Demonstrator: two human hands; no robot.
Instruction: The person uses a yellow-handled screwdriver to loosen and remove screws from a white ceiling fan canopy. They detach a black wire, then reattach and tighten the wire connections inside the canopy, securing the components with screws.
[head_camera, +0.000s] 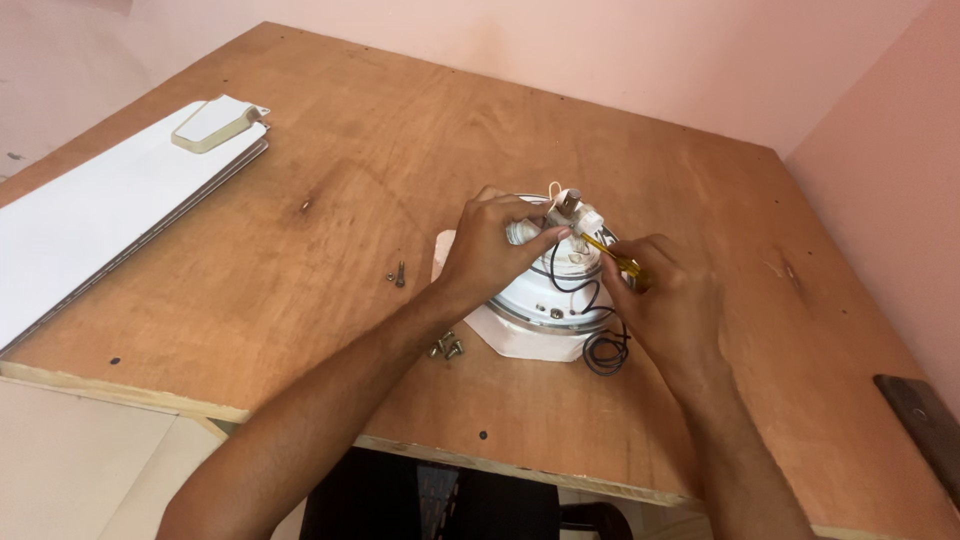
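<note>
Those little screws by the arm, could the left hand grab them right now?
Probably yes. The screws lie bare on the table beside the left hand, with nothing covering them, though it is busy gripping the white motor.

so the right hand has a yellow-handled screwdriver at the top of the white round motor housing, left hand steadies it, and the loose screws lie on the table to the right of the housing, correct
Not quite. The loose screws lie to the left of the white round motor housing, near the left hand's wrist, as the head view shows. The rest holds: the right hand has the yellow-handled screwdriver at the top of the housing, and the left hand steadies it.
</note>
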